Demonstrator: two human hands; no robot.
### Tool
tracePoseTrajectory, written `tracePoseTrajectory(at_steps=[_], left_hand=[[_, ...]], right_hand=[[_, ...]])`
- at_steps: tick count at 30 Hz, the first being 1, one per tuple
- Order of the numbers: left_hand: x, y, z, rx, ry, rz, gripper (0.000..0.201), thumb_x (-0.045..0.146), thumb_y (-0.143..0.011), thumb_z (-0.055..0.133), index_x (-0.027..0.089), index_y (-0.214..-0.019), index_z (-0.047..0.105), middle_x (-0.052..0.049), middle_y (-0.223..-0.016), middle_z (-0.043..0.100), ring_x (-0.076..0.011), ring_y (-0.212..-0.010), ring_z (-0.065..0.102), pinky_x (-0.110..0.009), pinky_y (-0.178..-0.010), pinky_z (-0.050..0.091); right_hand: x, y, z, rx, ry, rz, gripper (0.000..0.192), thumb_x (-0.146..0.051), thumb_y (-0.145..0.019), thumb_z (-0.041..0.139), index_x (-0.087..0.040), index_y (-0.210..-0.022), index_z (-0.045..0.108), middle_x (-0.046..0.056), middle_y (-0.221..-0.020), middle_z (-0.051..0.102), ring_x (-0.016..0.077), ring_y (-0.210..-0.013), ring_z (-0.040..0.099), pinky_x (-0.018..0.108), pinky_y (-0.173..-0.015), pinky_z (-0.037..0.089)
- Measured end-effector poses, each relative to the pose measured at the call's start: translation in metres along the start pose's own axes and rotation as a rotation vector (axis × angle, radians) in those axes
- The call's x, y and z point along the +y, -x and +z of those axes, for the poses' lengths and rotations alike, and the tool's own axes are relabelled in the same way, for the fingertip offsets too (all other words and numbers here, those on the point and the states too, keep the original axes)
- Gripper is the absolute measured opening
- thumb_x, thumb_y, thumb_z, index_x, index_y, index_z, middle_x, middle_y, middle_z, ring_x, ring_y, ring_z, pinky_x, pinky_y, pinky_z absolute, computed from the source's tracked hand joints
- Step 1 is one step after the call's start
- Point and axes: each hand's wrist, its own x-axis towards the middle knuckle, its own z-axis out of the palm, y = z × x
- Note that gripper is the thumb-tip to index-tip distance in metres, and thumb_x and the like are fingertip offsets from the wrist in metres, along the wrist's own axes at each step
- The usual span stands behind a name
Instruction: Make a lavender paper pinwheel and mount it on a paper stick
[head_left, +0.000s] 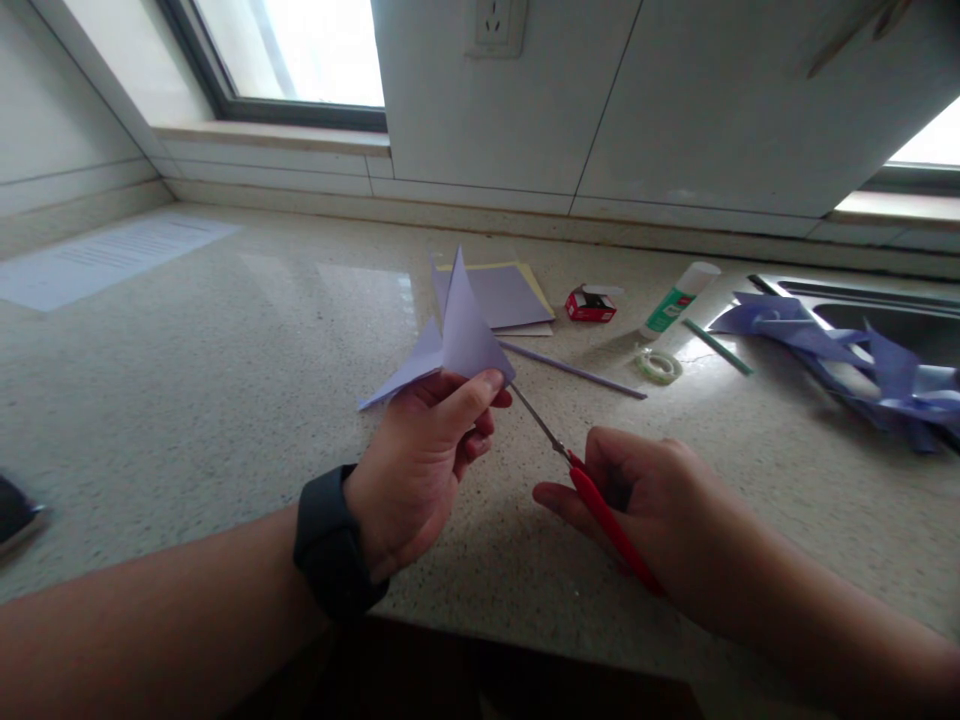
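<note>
One folded piece of lilac paper (469, 315) is clamped between your left hand's (420, 465) thumb and fingers, above the countertop (225, 420). Your right hand (652, 490) grips the red-handled scissors (600, 505); their long axis points forward-left, meeting the paper's lower right corner beside your left fingertips.

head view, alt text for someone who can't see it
A person's left hand holds folded purple paper while the right hand holds red-handled scissors pointed at the paper. Behind, on a speckled counter, are paper sheets, a red box and a glue stick.
</note>
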Motion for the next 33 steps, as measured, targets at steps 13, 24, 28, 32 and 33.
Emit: tracePoseTrajectory(at_steps=[13,24,28,32,33], left_hand=[[0.001,0.001,0.000,0.009,0.003,-0.005,0.019,0.024,-0.079,0.082,0.013,-0.076,0.066,0.001,-0.073,0.064,-0.0044,-0.059,0.046,-0.013,-0.049,0.033],[0.001,0.001,0.001,0.028,-0.026,0.005,0.021,0.024,-0.074,0.083,0.013,-0.072,0.065,0.000,-0.070,0.064,-0.0050,-0.057,0.046,-0.017,-0.049,0.031],[0.000,0.000,0.000,0.045,-0.020,-0.001,0.021,0.025,-0.075,0.084,0.013,-0.074,0.066,0.000,-0.071,0.065,-0.0048,-0.058,0.047,-0.015,-0.049,0.032],[0.000,0.001,0.001,0.035,-0.017,0.000,0.021,0.024,-0.075,0.084,0.012,-0.074,0.067,0.000,-0.071,0.065,-0.0043,-0.058,0.047,-0.014,-0.048,0.032],[0.001,0.001,0.001,0.029,-0.017,0.002,0.021,0.024,-0.075,0.084,0.012,-0.073,0.067,0.000,-0.071,0.066,-0.0043,-0.058,0.047,-0.014,-0.048,0.033]], right_hand=[[0.000,0.001,0.002,0.018,0.011,0.000,0.061,-0.080,-0.083,0.056,-0.024,-0.061,0.042,-0.002,-0.051,0.048,0.0118,-0.046,0.038,0.026,-0.042,0.027],[0.010,0.000,-0.005,0.219,0.284,-0.216,0.053,-0.070,-0.092,0.053,-0.025,-0.066,0.042,-0.002,-0.049,0.049,0.0120,-0.042,0.037,0.028,-0.045,0.026],[0.018,-0.001,-0.008,0.266,0.386,-0.254,0.050,-0.067,-0.092,0.056,-0.025,-0.070,0.041,-0.001,-0.052,0.052,0.0131,-0.043,0.040,0.029,-0.047,0.027],[0.028,-0.005,-0.014,0.281,0.431,-0.212,0.050,-0.070,-0.089,0.060,-0.025,-0.072,0.044,-0.001,-0.054,0.053,0.0140,-0.044,0.041,0.029,-0.048,0.028],[0.030,-0.007,-0.016,0.287,0.437,-0.188,0.050,-0.069,-0.088,0.061,-0.025,-0.073,0.046,-0.001,-0.055,0.053,0.0142,-0.044,0.042,0.029,-0.048,0.028]])
